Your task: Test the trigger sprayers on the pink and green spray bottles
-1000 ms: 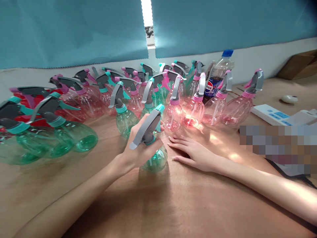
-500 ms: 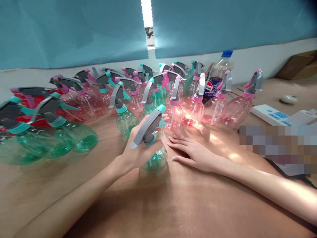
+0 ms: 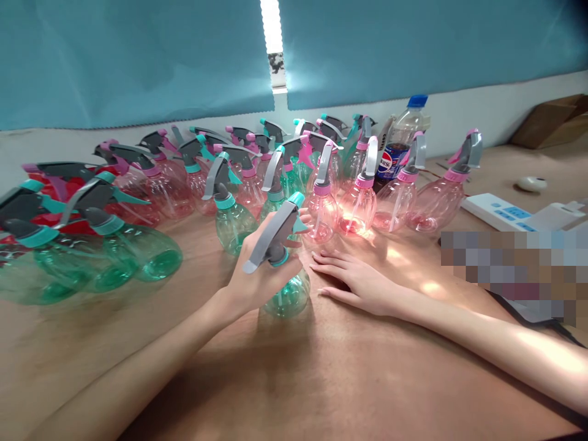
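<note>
My left hand point(image 3: 257, 272) is wrapped around the neck of a green spray bottle point(image 3: 290, 297) with a grey and teal trigger head. The bottle stands upright on the table, and its head rises above my hand; some of my fingers are hidden behind it. Just to its right, my right hand point(image 3: 356, 278) lies flat on the wood, fingers stretched out, holding nothing. Right behind my left hand stands another green spray bottle point(image 3: 232, 226). Beyond my right hand is a pink spray bottle point(image 3: 358, 211) in a row of pink ones.
Several green spray bottles point(image 3: 158, 260) stand at the left, and many pink and green ones crowd the back. A cola bottle point(image 3: 394, 153) rises behind the pink row. At the right lie a white power strip point(image 3: 500, 211), a white mouse point(image 3: 531, 184) and a blurred-out patch.
The view has shifted very slightly. Both hands and the held spray bottle stay practically in place.
</note>
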A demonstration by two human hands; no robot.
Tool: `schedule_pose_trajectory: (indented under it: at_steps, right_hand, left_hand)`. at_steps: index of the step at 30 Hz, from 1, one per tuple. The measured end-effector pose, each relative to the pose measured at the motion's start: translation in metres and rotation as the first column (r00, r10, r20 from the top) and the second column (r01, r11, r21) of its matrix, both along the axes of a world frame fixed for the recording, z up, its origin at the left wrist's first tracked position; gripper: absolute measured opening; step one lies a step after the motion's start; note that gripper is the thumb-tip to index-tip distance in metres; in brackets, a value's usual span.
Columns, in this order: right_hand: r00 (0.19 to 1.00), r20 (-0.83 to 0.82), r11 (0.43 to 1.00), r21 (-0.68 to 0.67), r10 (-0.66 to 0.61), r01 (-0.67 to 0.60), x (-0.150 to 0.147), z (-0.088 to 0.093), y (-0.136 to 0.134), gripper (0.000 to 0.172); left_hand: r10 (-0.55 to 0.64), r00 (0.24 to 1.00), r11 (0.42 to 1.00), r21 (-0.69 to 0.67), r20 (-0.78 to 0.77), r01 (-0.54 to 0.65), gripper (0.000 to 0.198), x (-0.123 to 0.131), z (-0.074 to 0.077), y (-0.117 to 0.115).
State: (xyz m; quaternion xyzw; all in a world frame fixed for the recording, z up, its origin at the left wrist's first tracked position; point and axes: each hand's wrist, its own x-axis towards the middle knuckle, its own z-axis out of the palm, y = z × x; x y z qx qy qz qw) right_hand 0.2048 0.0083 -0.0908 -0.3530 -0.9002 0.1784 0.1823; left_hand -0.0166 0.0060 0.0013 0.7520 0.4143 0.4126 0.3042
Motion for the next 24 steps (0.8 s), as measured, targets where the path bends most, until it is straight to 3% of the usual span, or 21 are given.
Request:
schedule_pose_trajectory:
  at_steps: [5,15,24]
  right_hand:
    - [1.0,-0.008,1.0,0.014,0.002,-0.002,0.0,-0.001,0.0,0.054]
    - [0.998,-0.056,0.997,0.07,0.021,-0.017,-0.001,-0.003,0.001,0.048]
    - [0.986,-0.166,0.998,-0.048,0.028,-0.037,-0.003,0.014,-0.009,0.055]
  left_hand:
    - [0.011,1.0,1.0,0.015,-0.004,-0.011,0.038,0.002,0.001,-0.001]
    - [0.02,0.998,0.999,0.03,0.063,-0.022,0.059,0.003,-0.006,-0.004]
    - [0.038,0.989,0.993,0.108,0.145,-0.054,0.054,0.002,-0.015,-0.006]
